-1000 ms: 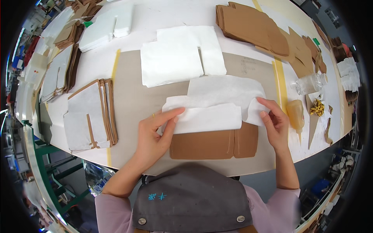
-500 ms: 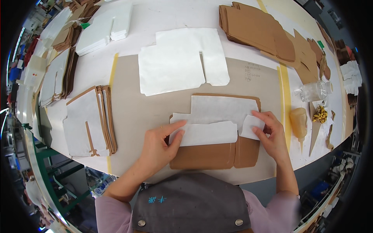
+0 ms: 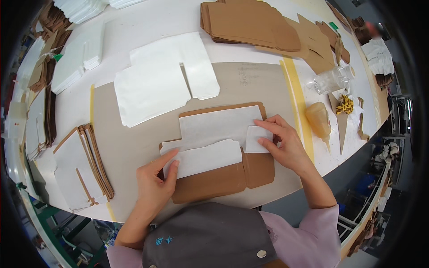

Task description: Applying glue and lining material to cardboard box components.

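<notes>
A brown flat cut piece (image 3: 208, 185), leather-like, lies on the grey mat (image 3: 138, 111) close to my body. On its far part rests a thin white sheet (image 3: 219, 120), with its near edge folded back over itself so that the brown surface shows below. My left hand (image 3: 154, 181) pinches the left end of the folded part between thumb and fingers. My right hand (image 3: 286, 143) pinches the small folded flap (image 3: 257, 139) at the sheet's right side. Beyond them lies a stack of white slotted sheets (image 3: 156, 85).
At the left stands a stack of brown pieces faced with white (image 3: 71, 165). Brown cut pieces (image 3: 250, 27) are piled at the back. To the right are a squeeze bottle of amber liquid (image 3: 318, 121), a clear bottle (image 3: 331, 80) and a yellow-black scrunchie-like bundle (image 3: 344, 104).
The whole view has turned and shifted, so things on the table appear farther left. Both hands keep their pinch on the white sheet, and the right flap now lies straighter.
</notes>
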{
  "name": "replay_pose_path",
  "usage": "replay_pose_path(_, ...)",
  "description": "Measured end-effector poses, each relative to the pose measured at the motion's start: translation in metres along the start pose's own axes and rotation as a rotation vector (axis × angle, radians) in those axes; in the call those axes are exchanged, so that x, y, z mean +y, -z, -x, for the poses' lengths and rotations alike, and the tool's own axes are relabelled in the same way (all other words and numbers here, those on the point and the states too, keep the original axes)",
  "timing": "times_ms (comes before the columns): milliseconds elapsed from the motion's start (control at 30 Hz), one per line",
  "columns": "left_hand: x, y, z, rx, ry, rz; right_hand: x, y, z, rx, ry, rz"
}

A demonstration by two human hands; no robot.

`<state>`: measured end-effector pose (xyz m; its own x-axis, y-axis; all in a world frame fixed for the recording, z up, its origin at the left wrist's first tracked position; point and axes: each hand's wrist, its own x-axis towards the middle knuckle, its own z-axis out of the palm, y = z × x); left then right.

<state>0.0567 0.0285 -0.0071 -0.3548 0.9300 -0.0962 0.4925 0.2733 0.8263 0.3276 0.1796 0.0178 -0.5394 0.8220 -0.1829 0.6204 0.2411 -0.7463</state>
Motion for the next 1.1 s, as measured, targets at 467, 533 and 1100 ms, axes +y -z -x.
replay_pose_path(467, -0.001, 0.001, 0.004, 0.041, 0.029, -0.056, -0.003, -0.003, -0.003, -0.007, 0.063, 0.023)
replay_pose_path(533, -0.007, -0.001, 0.007, 0.04, -0.053, 0.024, -0.004, -0.002, -0.003, 0.011, 0.03, 0.076)
replay_pose_path(1100, -0.013, 0.003, 0.01, 0.083, -0.098, -0.011, -0.008, -0.008, -0.005, 0.004, 0.031, 0.107)
